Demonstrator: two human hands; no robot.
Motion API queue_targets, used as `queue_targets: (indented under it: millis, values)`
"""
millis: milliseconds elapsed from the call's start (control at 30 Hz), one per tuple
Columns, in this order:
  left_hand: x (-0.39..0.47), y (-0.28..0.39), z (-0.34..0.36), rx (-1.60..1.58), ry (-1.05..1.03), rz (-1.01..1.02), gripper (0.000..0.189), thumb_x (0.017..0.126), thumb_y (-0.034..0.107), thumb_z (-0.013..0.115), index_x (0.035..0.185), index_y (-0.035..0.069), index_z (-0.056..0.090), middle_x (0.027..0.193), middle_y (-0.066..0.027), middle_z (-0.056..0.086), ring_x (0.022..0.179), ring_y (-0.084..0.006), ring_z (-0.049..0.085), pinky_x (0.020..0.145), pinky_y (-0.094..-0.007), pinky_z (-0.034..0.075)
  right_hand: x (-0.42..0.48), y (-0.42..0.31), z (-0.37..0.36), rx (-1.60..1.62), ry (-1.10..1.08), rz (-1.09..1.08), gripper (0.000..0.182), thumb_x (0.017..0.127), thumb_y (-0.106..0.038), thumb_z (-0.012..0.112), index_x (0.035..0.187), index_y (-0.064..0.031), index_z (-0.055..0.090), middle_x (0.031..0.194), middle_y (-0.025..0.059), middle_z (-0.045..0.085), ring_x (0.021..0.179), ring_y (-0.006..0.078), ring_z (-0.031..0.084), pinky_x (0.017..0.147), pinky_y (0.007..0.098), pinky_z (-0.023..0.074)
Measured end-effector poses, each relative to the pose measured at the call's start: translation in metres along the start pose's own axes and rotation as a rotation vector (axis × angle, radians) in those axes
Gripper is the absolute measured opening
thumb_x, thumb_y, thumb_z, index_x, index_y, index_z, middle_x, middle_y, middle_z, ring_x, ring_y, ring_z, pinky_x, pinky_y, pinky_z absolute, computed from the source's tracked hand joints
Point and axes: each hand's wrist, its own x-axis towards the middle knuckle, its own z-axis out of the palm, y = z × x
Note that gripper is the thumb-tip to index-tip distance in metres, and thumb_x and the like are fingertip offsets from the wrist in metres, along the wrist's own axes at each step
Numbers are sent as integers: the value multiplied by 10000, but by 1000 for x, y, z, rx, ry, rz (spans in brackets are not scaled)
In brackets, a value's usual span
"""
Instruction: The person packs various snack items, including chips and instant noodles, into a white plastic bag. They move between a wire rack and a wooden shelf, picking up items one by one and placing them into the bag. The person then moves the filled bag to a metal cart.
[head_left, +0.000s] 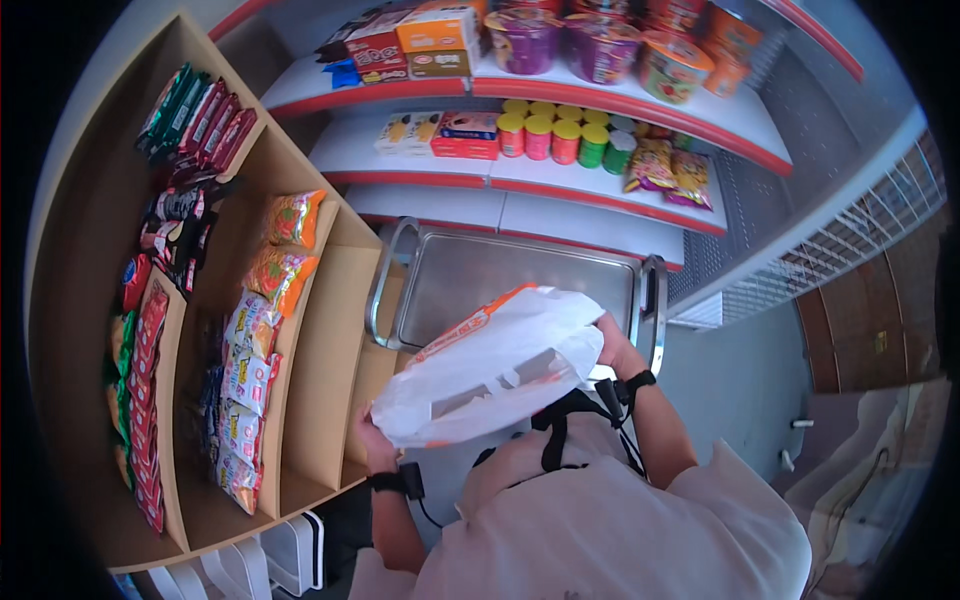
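Stretched between my two hands is a white plastic bag (487, 375) with orange printing along its far edge. My left hand (375, 435) grips the bag's lower left end, its fingers partly hidden by the plastic. At the opposite end, my right hand (615, 345) holds the upper right corner, most of the fingers behind the bag. The bag's wide side faces me, and cut-out handle openings show in its near edge. I cannot tell whether anything is inside. Beyond and partly beneath the bag is a stainless steel cart top (517, 277) with raised tube handles.
A wooden shelf unit (322, 360) on the left holds snack bags (247, 382) and red packets (148, 390). Ahead, white shelves (420, 169) carry yellow-lidded canisters (566, 135), boxes (442, 37) and cup noodles (600, 49). A wire mesh panel (862, 225) stands at right.
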Motion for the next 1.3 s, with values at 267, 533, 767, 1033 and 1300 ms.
queue_targets:
  millis: [267,533,767,1033,1300]
  values:
    - [107,-37,44,1345,277,430,962,744,406,715,1441,82,136,1436,-215,214,1315,-411,230,999,-541,334,124,-51,36,-801,177,-44,462,831,-232,545,1218,15,504,1037,123,638,940,259,625,865,327,474]
    - [194,-89,80,1535,540,190,1300,601,316,822,1448,114,-144,1505,-219,-33,1337,-537,96,1036,-615,273,131,-23,8,-1666,478,0,520,805,-338,634,1272,-151,503,1128,221,614,1079,304,593,919,343,461]
    - [267,-50,52,1048,83,-86,535,755,261,677,1188,-2,502,1124,-164,592,1029,-357,581,897,-486,452,120,-26,4,-636,376,48,373,909,-232,544,1205,-5,546,1076,65,628,955,161,611,833,315,503]
    - [259,16,25,-181,-341,-360,354,893,375,507,1030,62,600,916,-101,641,898,-248,620,760,-400,525,139,-42,20,-36,409,-134,428,940,-367,486,1229,-55,529,1158,73,607,1012,196,607,875,352,504]
    - [255,-4,63,1243,118,305,742,886,430,548,1305,-137,317,1261,-261,455,1166,-367,456,1016,-403,341,220,-9,-47,-1143,991,-374,614,745,-293,715,1211,9,454,1104,166,560,1009,309,552,880,410,444]
